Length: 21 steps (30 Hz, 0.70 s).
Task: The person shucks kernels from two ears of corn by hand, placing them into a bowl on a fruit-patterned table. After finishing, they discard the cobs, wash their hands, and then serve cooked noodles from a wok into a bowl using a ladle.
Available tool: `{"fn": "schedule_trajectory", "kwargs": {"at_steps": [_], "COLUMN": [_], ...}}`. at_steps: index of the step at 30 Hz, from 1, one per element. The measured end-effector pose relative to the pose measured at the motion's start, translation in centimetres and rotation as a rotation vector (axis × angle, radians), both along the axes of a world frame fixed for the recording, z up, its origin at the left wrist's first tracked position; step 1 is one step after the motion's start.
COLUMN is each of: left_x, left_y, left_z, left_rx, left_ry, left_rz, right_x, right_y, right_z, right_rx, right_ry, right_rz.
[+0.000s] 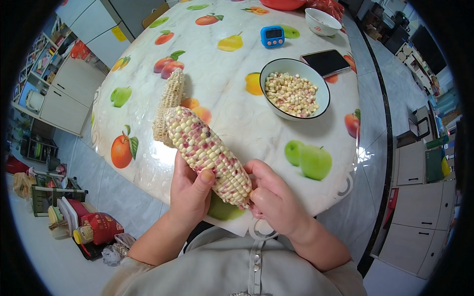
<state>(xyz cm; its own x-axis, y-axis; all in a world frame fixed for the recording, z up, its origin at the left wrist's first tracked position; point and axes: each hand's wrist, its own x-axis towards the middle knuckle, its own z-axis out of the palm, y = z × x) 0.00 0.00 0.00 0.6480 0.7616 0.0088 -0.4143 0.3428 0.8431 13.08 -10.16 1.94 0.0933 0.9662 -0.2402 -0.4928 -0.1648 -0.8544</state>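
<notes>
Yellow-pink corn [207,150] is slanting over the near worktop [217,93]. The left hand [191,190] is holding its side; the right hand [271,195] is pinching its near end. Seeds [232,177] could be flying off if that hand is pushing too hard.

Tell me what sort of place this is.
Probably a home's kitchen or dining area, judging by the fruit-printed table, the pale cabinets along the right side, and the bowl of corn kernels.
</notes>
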Motion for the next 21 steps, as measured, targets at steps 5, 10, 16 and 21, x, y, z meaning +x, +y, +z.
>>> {"fn": "schedule_trajectory", "kwargs": {"at_steps": [5,10,16,21], "left_x": [0.08,0.25,0.25,0.43], "left_y": [-0.09,0.09,0.12,0.05], "left_z": [-0.19,-0.63,-0.63,-0.31], "left_rx": [-0.003,0.038,0.048,0.039], "left_ry": [0.012,0.027,0.041,0.05], "left_rz": [0.015,0.048,0.062,0.085], "right_x": [0.15,0.01,0.4,0.36], "right_y": [-0.11,0.23,-0.08,-0.11], "right_z": [-0.17,-0.13,-0.56,-0.16], "right_rx": [0.004,-0.073,-0.054,-0.011], "right_ry": [0.015,0.091,0.196,0.094], "right_rz": [0.009,-0.047,-0.028,0.024]}}
